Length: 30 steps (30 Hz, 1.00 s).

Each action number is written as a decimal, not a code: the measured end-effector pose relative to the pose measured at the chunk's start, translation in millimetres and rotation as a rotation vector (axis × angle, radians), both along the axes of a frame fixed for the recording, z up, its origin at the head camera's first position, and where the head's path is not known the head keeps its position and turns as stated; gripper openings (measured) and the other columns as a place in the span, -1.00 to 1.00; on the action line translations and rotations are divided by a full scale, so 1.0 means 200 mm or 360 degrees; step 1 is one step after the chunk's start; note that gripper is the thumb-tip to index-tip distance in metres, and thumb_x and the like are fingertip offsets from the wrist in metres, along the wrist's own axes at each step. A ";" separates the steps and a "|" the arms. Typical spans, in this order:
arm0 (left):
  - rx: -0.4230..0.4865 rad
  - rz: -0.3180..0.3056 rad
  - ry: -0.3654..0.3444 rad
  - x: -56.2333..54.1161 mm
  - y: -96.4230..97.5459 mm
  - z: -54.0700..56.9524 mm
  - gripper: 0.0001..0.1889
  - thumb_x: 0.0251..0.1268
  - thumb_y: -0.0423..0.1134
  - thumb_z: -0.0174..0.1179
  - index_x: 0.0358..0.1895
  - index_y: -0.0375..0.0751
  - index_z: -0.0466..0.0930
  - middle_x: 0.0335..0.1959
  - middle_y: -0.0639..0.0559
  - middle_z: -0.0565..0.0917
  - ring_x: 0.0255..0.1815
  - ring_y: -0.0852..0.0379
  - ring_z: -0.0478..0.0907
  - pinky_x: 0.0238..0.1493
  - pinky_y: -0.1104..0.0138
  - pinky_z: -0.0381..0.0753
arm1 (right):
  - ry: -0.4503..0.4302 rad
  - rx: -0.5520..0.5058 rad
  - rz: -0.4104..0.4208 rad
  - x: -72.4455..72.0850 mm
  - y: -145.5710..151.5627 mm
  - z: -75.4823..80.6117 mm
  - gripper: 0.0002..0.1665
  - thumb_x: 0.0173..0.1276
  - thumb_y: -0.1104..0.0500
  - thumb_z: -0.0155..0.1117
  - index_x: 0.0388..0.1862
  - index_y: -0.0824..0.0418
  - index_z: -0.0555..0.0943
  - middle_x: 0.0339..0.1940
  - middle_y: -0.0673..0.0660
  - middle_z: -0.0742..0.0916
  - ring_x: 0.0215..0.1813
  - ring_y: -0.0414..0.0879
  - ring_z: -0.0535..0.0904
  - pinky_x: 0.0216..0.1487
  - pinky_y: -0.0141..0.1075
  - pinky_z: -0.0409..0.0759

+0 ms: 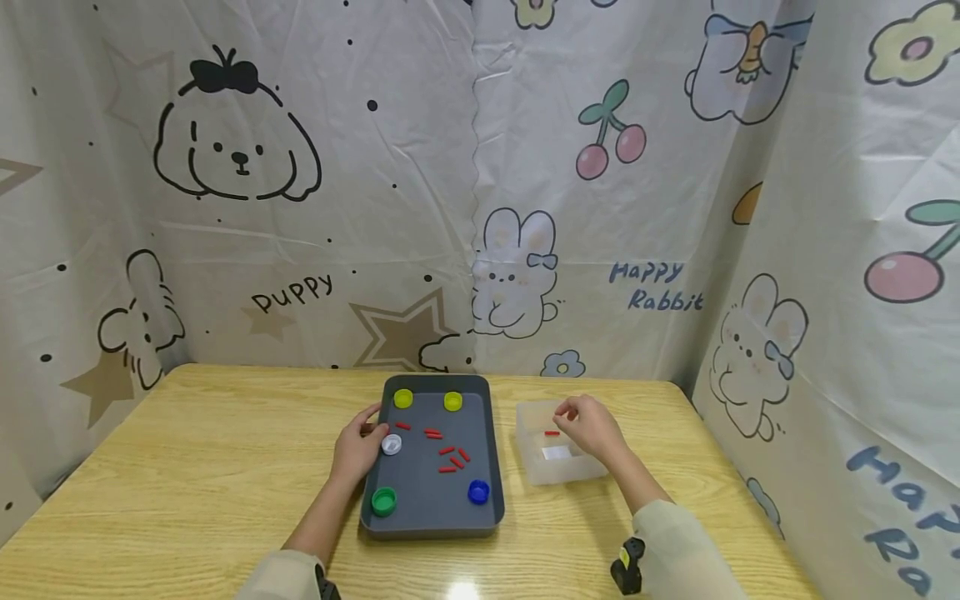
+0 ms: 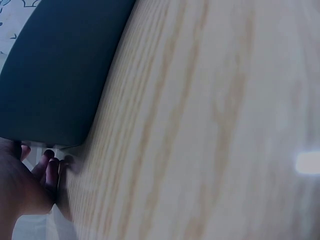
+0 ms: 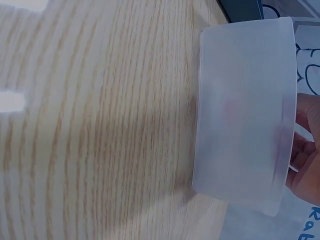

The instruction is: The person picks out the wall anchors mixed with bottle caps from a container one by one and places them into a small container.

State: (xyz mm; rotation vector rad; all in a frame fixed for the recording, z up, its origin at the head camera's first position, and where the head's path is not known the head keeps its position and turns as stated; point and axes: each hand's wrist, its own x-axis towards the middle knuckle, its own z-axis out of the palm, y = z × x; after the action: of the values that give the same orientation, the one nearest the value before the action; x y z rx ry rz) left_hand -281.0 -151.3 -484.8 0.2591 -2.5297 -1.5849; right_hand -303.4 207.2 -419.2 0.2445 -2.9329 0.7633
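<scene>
The grey round-cornered tray (image 1: pixel 420 500) lies on the wood-grained table (image 1: pixel 225 467), its long axis going away from the person; the left hand (image 1: pixel 357 447) grips its left edge. Inside, thin red sticks (image 1: pixel 456 462) point variously. At the translucent box (image 1: pixel 566 473), the right hand's (image 1: pixel 591 427) grip I cannot tell.

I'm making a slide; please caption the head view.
Left hand holds a gray tray bearing red pieces and round caps while the right hand hovers over a translucent box.
</scene>
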 end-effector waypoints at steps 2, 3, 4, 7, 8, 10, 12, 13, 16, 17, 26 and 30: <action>0.0001 -0.0002 0.0002 0.00 0.00 0.00 -0.51 0.33 -0.21 0.05 0.33 -0.10 0.34 0.04 -0.30 0.56 0.07 -0.14 0.48 0.03 0.04 0.45 | -0.0003 -0.0013 0.0002 0.01 0.00 0.01 -0.84 0.22 0.13 0.27 -0.30 0.19 0.67 -0.33 0.11 0.61 -0.32 -0.08 0.47 -0.33 -0.26 0.43; 0.0002 -0.0002 0.0003 0.00 0.00 0.00 -0.51 0.33 -0.21 0.05 0.33 -0.10 0.34 0.04 -0.30 0.56 0.07 -0.13 0.49 0.03 0.05 0.45 | -0.0005 -0.0021 0.0005 0.01 0.00 0.01 -0.84 0.23 0.13 0.27 -0.30 0.19 0.67 -0.33 0.11 0.62 -0.31 -0.08 0.47 -0.33 -0.25 0.43; 0.0004 -0.0002 0.0004 0.00 0.00 0.00 -0.51 0.33 -0.21 0.05 0.33 -0.10 0.34 0.03 -0.30 0.56 0.06 -0.13 0.49 0.03 0.05 0.45 | -0.0007 -0.0033 0.0009 0.01 -0.01 0.01 -0.84 0.23 0.13 0.27 -0.30 0.19 0.67 -0.33 0.11 0.62 -0.31 -0.08 0.47 -0.33 -0.25 0.43; 0.0009 -0.0001 0.0003 0.00 0.00 0.00 -0.51 0.33 -0.22 0.05 0.33 -0.11 0.34 0.03 -0.30 0.56 0.06 -0.13 0.49 0.02 0.05 0.46 | -0.0006 -0.0068 0.0019 0.03 -0.03 0.02 -0.85 0.22 0.13 0.27 -0.31 0.18 0.67 -0.33 0.11 0.62 -0.30 -0.08 0.48 -0.33 -0.26 0.43; 0.0009 0.0001 0.0001 0.00 0.00 0.00 -0.52 0.33 -0.22 0.05 0.33 -0.10 0.34 0.03 -0.30 0.56 0.06 -0.13 0.49 0.02 0.05 0.46 | -0.0001 -0.0074 0.0023 0.03 -0.03 0.02 -0.85 0.22 0.12 0.27 -0.31 0.17 0.67 -0.33 0.11 0.63 -0.30 -0.08 0.48 -0.33 -0.27 0.43; 0.0012 0.0000 -0.0002 0.00 0.00 0.00 -0.51 0.33 -0.22 0.05 0.33 -0.11 0.34 0.04 -0.30 0.56 0.07 -0.14 0.48 0.03 0.05 0.46 | 0.0012 -0.0085 0.0034 0.04 -0.05 0.03 -0.86 0.22 0.12 0.28 -0.31 0.16 0.67 -0.33 0.10 0.63 -0.29 -0.09 0.48 -0.34 -0.28 0.42; 0.0015 -0.0001 -0.0007 0.00 0.00 0.00 -0.51 0.33 -0.22 0.05 0.33 -0.11 0.33 0.05 -0.31 0.55 0.08 -0.14 0.48 0.04 0.04 0.45 | 0.0021 -0.0095 0.0036 0.05 -0.07 0.03 -0.86 0.21 0.11 0.28 -0.32 0.14 0.67 -0.33 0.09 0.64 -0.30 -0.09 0.48 -0.35 -0.30 0.41; 0.0017 -0.0002 -0.0009 0.00 0.00 0.00 -0.51 0.33 -0.22 0.05 0.33 -0.11 0.33 0.05 -0.31 0.55 0.09 -0.15 0.47 0.05 0.04 0.45 | 0.0027 -0.0097 0.0042 0.05 -0.07 0.03 -0.86 0.21 0.11 0.29 -0.32 0.14 0.68 -0.33 0.09 0.64 -0.30 -0.10 0.48 -0.36 -0.30 0.41; 0.0021 -0.0005 -0.0016 0.00 0.00 0.01 -0.51 0.34 -0.22 0.04 0.33 -0.10 0.32 0.06 -0.31 0.54 0.10 -0.15 0.47 0.06 0.04 0.44 | 0.0039 -0.0128 0.0064 0.06 -0.10 0.04 -0.87 0.21 0.12 0.29 -0.32 0.15 0.67 -0.34 0.09 0.64 -0.33 -0.11 0.48 -0.37 -0.31 0.41; 0.0021 -0.0006 -0.0018 0.00 0.00 0.01 -0.51 0.34 -0.22 0.04 0.33 -0.10 0.32 0.06 -0.31 0.54 0.10 -0.15 0.46 0.06 0.03 0.44 | 0.0041 -0.0137 0.0070 0.07 -0.12 0.04 -0.88 0.21 0.13 0.29 -0.33 0.15 0.67 -0.35 0.09 0.64 -0.33 -0.11 0.48 -0.38 -0.31 0.41; 0.0029 -0.0016 -0.0037 0.01 0.00 0.01 -0.51 0.35 -0.21 0.03 0.34 -0.09 0.31 0.09 -0.32 0.53 0.13 -0.16 0.44 0.09 0.02 0.43 | 0.0103 -0.0159 0.0153 0.09 -0.21 0.07 -0.90 0.19 0.14 0.31 -0.34 0.13 0.68 -0.41 0.07 0.64 -0.40 -0.15 0.46 -0.40 -0.33 0.41; 0.0027 -0.0018 -0.0030 0.01 0.00 0.01 -0.51 0.35 -0.21 0.03 0.34 -0.09 0.31 0.10 -0.32 0.52 0.13 -0.16 0.44 0.09 0.02 0.42 | 0.0096 -0.0170 0.0185 0.10 -0.24 0.07 -0.91 0.18 0.13 0.32 -0.35 0.10 0.68 -0.40 0.05 0.63 -0.45 -0.16 0.43 -0.43 -0.34 0.40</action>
State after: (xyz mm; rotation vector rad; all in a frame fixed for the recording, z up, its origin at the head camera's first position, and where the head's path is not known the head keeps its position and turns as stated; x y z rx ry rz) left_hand -278.8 -150.8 -482.6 0.2636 -2.5370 -1.6166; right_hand -282.7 158.4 -405.4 0.4236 -2.8311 0.9086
